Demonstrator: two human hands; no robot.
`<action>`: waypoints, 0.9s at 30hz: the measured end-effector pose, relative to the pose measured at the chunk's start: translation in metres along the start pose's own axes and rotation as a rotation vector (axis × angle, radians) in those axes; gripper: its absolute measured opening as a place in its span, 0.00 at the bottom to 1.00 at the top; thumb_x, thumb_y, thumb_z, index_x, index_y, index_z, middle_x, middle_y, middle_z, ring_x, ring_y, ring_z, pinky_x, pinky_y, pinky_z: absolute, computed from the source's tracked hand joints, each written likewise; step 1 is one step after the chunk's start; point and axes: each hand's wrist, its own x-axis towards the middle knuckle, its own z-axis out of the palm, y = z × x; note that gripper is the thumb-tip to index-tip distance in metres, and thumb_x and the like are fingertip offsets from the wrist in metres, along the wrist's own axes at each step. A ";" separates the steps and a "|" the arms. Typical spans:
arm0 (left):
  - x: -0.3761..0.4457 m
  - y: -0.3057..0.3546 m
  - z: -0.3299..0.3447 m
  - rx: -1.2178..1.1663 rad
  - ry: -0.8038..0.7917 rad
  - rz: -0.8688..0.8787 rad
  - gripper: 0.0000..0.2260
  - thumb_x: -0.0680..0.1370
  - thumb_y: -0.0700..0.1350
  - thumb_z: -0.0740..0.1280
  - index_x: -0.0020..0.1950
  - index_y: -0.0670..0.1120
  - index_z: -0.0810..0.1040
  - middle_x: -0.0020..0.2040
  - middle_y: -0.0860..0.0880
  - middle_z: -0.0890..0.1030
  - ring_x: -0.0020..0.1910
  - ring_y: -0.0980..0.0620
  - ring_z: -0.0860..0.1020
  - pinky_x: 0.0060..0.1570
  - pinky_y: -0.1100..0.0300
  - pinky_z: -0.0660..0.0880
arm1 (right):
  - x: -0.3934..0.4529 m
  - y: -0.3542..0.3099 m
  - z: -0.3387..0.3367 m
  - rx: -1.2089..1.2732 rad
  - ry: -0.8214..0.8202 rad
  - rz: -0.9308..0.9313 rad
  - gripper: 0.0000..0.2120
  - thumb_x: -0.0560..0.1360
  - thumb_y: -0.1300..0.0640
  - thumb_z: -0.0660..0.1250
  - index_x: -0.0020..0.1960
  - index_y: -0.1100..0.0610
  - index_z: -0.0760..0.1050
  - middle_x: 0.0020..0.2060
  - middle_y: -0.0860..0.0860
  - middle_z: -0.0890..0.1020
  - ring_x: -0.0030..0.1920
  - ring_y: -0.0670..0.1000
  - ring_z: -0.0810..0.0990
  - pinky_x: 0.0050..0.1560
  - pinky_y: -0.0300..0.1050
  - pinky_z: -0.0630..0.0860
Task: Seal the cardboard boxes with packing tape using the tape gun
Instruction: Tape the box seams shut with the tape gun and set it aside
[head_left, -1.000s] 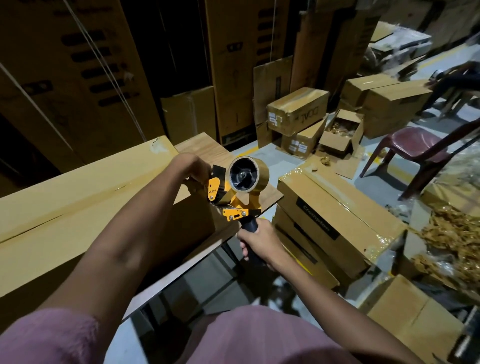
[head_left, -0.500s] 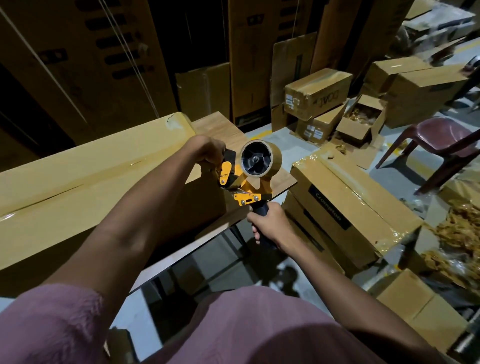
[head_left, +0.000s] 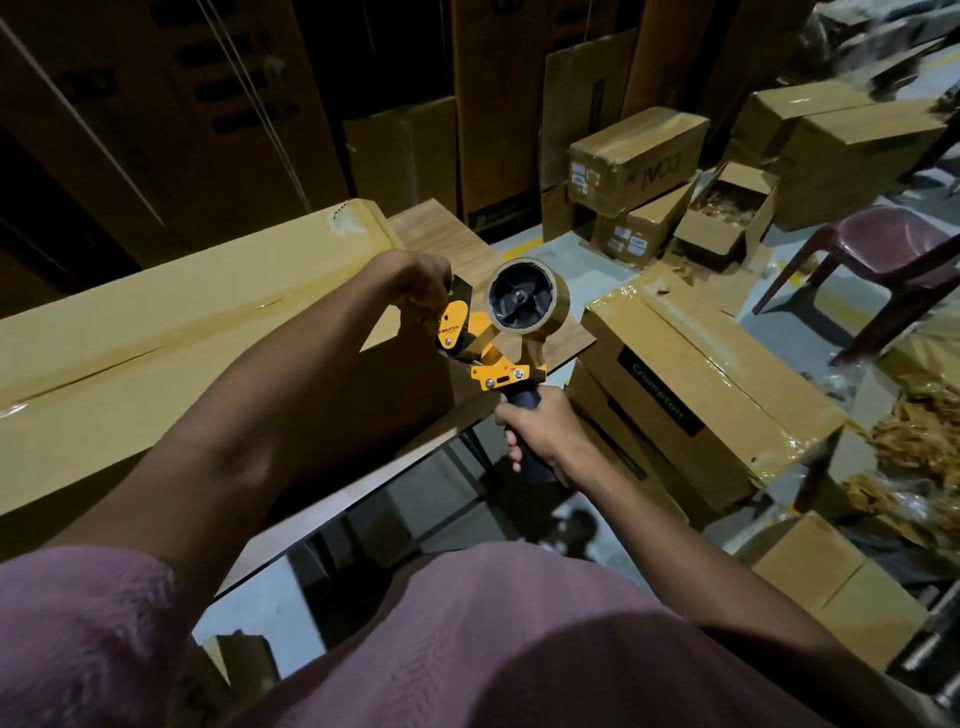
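Now tilting and lifting slightly against the earlier frames: tape gun (head_left: 493, 338) sitting at the near right end of the long cardboard box (head_left: 171, 332), which is lying on the wooden table (head_left: 447, 234); box itself staying put, glossy tape already running along its top seam; left hand (head_left: 415, 280) curling at the gun's nose by the black cutter plate, apparently pinching the loose tape end, the contact itself being hidden behind the knuckles; roll (head_left: 527, 299) facing the camera more squarely than half a second ago; right hand (head_left: 540, 434) gripping the dark handle with fingers wrapped fully round; judging from this, readying the tape end for the box's end face rather than laying a strip; further right, taped box (head_left: 701, 384) resting on the floor, well apart from the chair (head_left: 883, 244).
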 end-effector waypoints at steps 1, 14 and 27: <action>0.000 0.000 0.000 -0.001 0.002 -0.002 0.13 0.77 0.29 0.65 0.62 0.35 0.76 0.42 0.44 0.78 0.35 0.51 0.76 0.26 0.62 0.72 | 0.000 0.000 0.000 -0.001 0.007 0.000 0.09 0.78 0.63 0.69 0.55 0.63 0.72 0.26 0.51 0.76 0.23 0.50 0.72 0.27 0.45 0.74; 0.002 -0.005 -0.001 -0.038 0.015 0.009 0.17 0.78 0.30 0.65 0.67 0.36 0.74 0.46 0.43 0.77 0.39 0.50 0.78 0.34 0.60 0.75 | -0.001 -0.004 0.003 -0.010 0.026 0.027 0.14 0.78 0.61 0.70 0.60 0.66 0.73 0.28 0.51 0.77 0.23 0.49 0.74 0.26 0.44 0.75; 0.000 -0.007 0.000 0.008 0.042 0.047 0.12 0.79 0.31 0.66 0.61 0.41 0.75 0.43 0.44 0.77 0.35 0.52 0.76 0.19 0.67 0.68 | 0.006 0.003 -0.001 -0.088 0.067 -0.048 0.10 0.79 0.60 0.70 0.56 0.62 0.73 0.30 0.54 0.77 0.24 0.49 0.74 0.27 0.46 0.75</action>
